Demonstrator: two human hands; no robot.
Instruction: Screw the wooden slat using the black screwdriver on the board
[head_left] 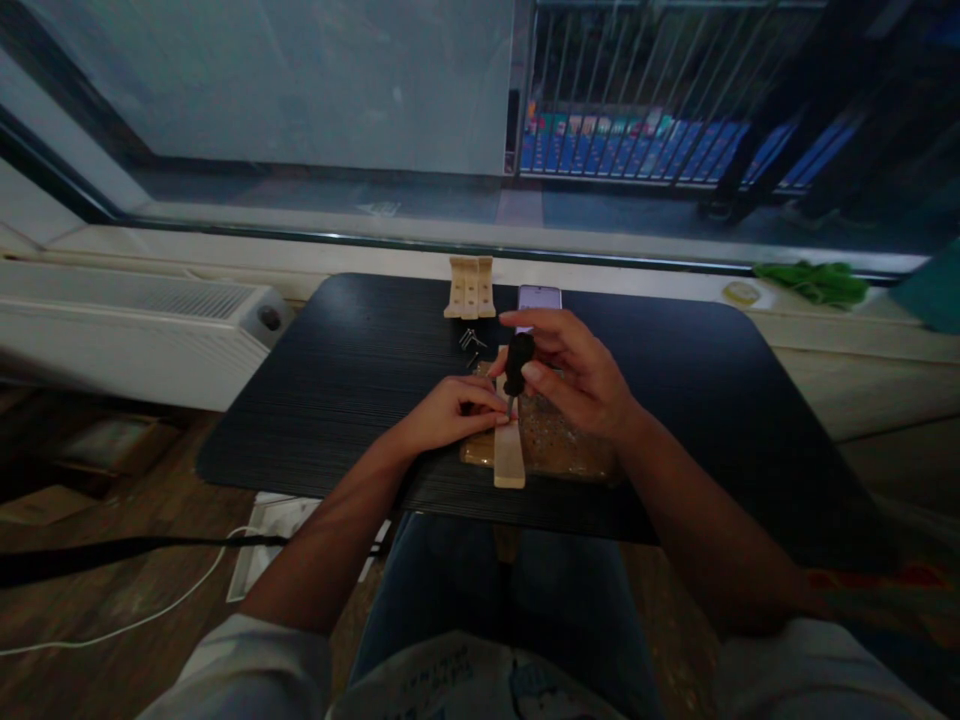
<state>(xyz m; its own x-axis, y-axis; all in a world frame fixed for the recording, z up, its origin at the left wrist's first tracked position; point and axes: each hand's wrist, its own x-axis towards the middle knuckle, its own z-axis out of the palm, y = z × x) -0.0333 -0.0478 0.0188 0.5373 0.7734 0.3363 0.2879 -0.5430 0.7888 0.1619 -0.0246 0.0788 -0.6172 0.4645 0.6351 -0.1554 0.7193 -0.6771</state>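
You sat in what looked like a room at home, with a white radiator (pixel 142 335), wood-look floor (pixel 112 602) and black desk (pixel 697 400) beneath a wide window (pixel 330 90)

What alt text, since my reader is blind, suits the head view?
Right hand holding a black-handled screwdriver over a pale wooden piece, left hand near its tip; screws, more wooden pieces and a phone lie farther back on the dark table.

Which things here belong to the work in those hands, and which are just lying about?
In the job:
black-handled screwdriver, in the right hand
wooden strip, left hand touching it
wrapped slab beneath
probably the screws and other wooden pieces

Seemingly lying about:
phone
green item, far right
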